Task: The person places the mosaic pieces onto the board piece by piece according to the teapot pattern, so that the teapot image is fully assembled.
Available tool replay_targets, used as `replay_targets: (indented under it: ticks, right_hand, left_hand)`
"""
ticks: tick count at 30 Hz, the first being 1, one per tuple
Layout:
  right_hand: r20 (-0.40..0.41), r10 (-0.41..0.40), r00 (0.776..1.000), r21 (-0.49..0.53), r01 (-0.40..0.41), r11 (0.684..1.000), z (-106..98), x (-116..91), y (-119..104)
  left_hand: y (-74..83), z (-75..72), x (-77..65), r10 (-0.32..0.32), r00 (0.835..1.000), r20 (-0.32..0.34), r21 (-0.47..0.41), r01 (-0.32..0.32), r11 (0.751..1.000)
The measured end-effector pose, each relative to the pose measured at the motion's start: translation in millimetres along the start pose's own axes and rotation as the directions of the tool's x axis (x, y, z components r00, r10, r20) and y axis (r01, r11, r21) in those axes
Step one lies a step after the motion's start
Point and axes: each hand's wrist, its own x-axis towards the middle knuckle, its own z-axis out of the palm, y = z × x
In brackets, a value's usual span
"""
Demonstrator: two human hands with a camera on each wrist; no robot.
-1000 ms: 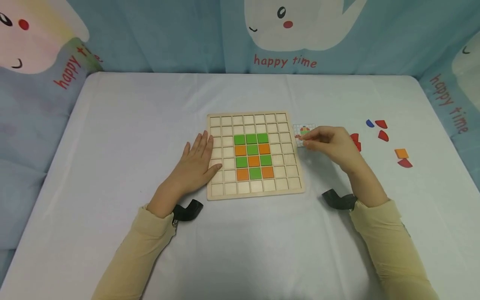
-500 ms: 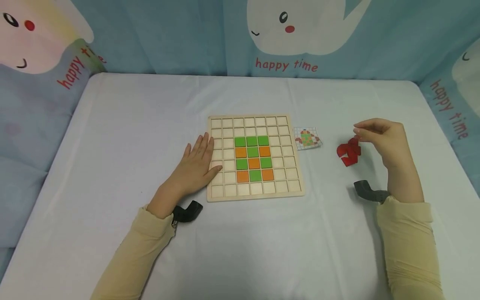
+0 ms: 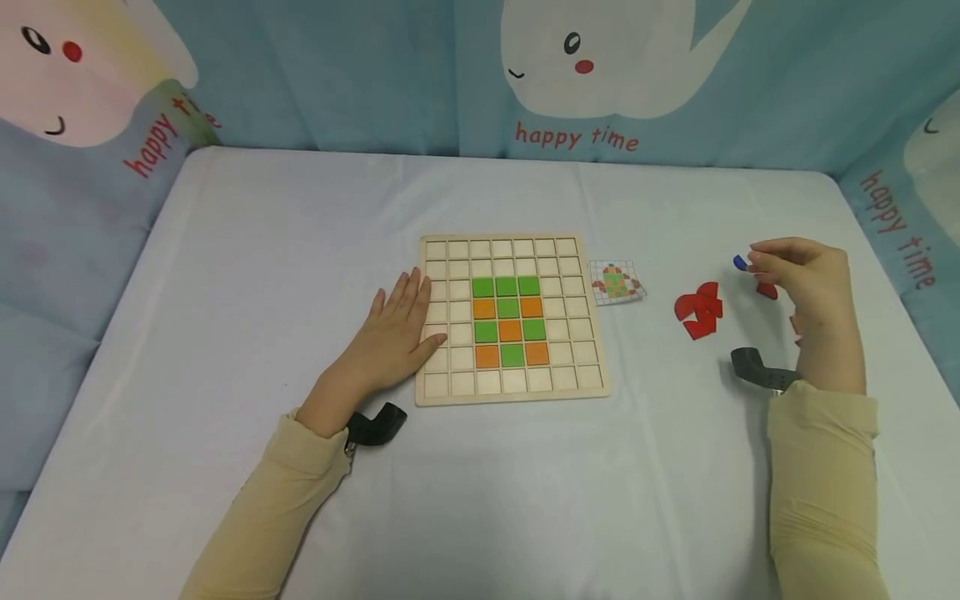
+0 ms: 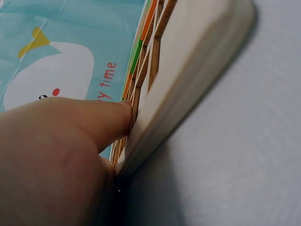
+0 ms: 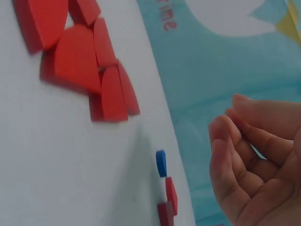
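My left hand (image 3: 382,346) lies with straight fingers at the left edge of a wooden grid board (image 3: 442,383). Its thumb rests on the board's rim, as the left wrist view also shows. Green tiles (image 3: 506,287) and orange tiles (image 3: 509,331) fill a block of cells in the board's middle. My right hand (image 3: 810,279) hovers over the table at the right, its fingers loosely bent and holding nothing visible. Below its fingertips a small blue rounded piece (image 5: 161,163) lies on the cloth, beside red pieces (image 5: 171,195). The hand partly hides them in the head view.
A pattern card (image 3: 617,283) with a slightly raised corner lies against the board's right side. Between card and right hand sits a cluster of red curved pieces (image 3: 699,310). A white cloth covers the table (image 3: 525,483); a blue printed curtain (image 3: 375,75) hangs behind it.
My right hand has moved right from the pattern card, past the red cluster, to above the blue piece. The left hand has stayed on the board's edge. The head view has shifted slightly.
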Motion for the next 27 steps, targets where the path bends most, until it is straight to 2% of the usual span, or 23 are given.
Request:
replay_targets:
  ticks: [7, 16, 20, 23, 27]
  right_hand:
    - [-0.039, 0.002, 0.999, 0.038, 0.000, 0.999, -6.4, 11.0, 9.1]
    - [0.000, 0.083, 0.997, 0.050, -0.082, 0.995, -5.7, 23.5, 18.1]
    - [-0.006, 0.100, 0.995, 0.065, -0.100, 0.993, -8.1, 49.5, 43.6]
    - [-0.014, 0.075, 0.997, 0.046, -0.074, 0.996, -8.5, 58.6, 52.7]
    - [-0.020, 0.033, 0.999, -0.031, -0.034, 0.999, -3.1, 38.3, 33.8]
  left_hand:
    - [-0.9, -0.9, 0.0, 0.001, 1.000, 0.004, 0.006, -0.001, 1.000]
    - [0.6, 0.5, -0.2, -0.002, 1.000, 0.000, -0.008, 0.002, 1.000]
    - [1.1, 0.6, -0.4, 0.003, 1.000, -0.001, -0.008, -0.003, 1.000]
    - [1.3, -0.6, -0.3, 0.005, 1.000, 0.000, -0.004, -0.005, 1.000]
    - [1.0, -1.9, -0.3, 0.004, 1.000, 0.003, -0.003, -0.004, 1.000]
